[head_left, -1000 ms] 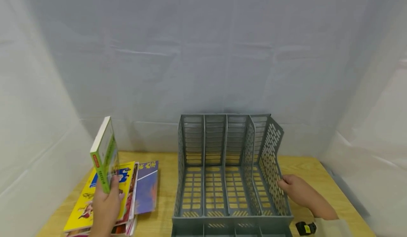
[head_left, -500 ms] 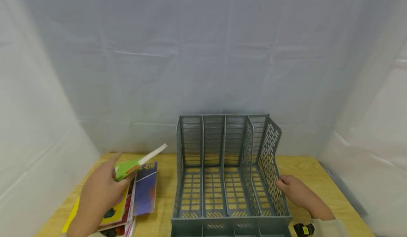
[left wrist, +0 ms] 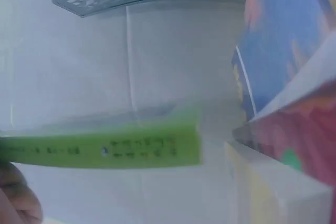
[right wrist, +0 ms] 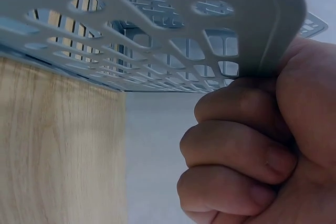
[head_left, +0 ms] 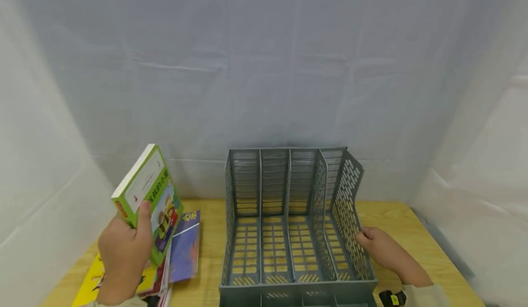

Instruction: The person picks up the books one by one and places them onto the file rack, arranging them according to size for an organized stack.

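My left hand point(head_left: 125, 252) grips a green-covered book point(head_left: 152, 201) by its lower left side, thumb across the cover. The book is raised and tilted above a pile of books, its cover facing right. In the left wrist view the green spine point(left wrist: 105, 148) runs level, slightly blurred. My right hand point(head_left: 381, 249) pinches the right side wall of a grey plastic file rack point(head_left: 294, 288) with upright dividers. Up close in the right wrist view, thumb and curled fingers point(right wrist: 226, 145) hold the edge of the perforated wall point(right wrist: 173, 40).
Under the held book lies the pile, with a yellow book point(head_left: 88, 282) and a purple-blue book point(head_left: 184, 252) showing. The rack stands mid-table on a wooden tabletop point(head_left: 208, 252). Pale sheeting point(head_left: 264, 68) hangs behind and at both sides.
My left hand has turned the book: its cover was nearly edge-on, then it tipped right and low, and now it stands raised with the front showing. My right hand keeps its hold.
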Tool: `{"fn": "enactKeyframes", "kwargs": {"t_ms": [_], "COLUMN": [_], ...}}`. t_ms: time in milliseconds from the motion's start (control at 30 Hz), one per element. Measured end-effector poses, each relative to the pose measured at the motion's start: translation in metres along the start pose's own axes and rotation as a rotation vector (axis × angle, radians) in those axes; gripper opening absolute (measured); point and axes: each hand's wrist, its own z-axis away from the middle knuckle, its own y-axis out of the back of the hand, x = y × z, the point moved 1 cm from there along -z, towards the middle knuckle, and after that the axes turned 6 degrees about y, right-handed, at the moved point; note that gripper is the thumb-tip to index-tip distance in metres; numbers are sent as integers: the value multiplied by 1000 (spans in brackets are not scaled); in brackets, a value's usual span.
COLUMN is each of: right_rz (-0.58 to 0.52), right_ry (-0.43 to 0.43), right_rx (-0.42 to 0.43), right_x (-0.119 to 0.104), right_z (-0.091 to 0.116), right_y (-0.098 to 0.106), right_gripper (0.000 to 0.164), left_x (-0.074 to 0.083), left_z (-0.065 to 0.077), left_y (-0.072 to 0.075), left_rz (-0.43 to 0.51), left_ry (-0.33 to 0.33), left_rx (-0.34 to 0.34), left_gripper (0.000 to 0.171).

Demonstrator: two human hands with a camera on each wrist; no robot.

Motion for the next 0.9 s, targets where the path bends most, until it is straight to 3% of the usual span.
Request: {"fn": "enactKeyframes", "kwargs": {"t_ms": [100, 267, 333, 400, 600, 900], "right_rz": [7, 21, 26, 29, 21, 5], "right_ry": [7, 8, 11, 15, 6, 23], "right_rx": [6, 12, 14, 17, 17, 4], "right_x": [-1, 0, 1, 2, 1, 2], "right_z": [0, 0, 0, 0, 1, 1], "right_y": [2, 4, 4, 4, 2, 0], "right_gripper": [36, 36, 36, 36, 37, 38], "left_x": [4, 12, 15, 18, 20, 19], "left_z": [-2, -6, -7, -9, -7, -3], "left_y": [6, 15, 16, 14, 7, 1], "left_rz": [-34, -112, -130, -134, -122, -127], "left_ry": [107, 394, 456, 457, 444, 419], "left_rx": [-113, -543, -689, -761, -813, -749], "left_gripper": [45, 66, 76, 82, 84, 79]}}
